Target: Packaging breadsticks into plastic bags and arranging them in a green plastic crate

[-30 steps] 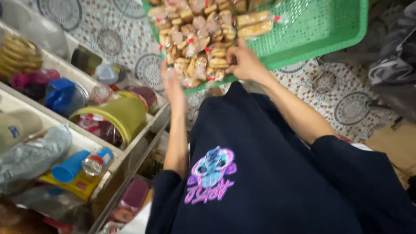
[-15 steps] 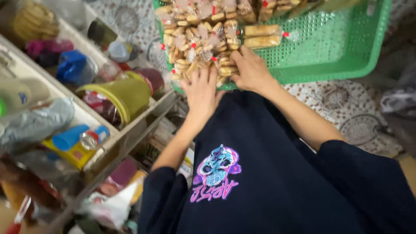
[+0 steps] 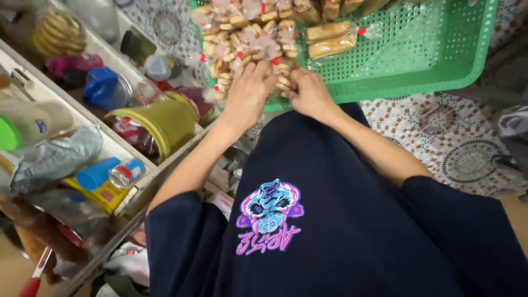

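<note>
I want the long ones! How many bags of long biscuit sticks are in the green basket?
1 that shows plainly: the bag of long biscuits lies in the green basket, right of the small cookie bags that both hands touch. More may be hidden beyond the top edge.

Biscuit packets (image 3: pixel 250 41) are heaped in the basket (image 3: pixel 418 60) at twelve o'clock, on the tiled floor (image 3: pixel 440 132). Both hands, left (image 3: pixel 247 96) and right (image 3: pixel 308 93), are placed at the heap's near edge. Shelves (image 3: pixel 126 159) of jars are seen at nine o'clock.
</note>
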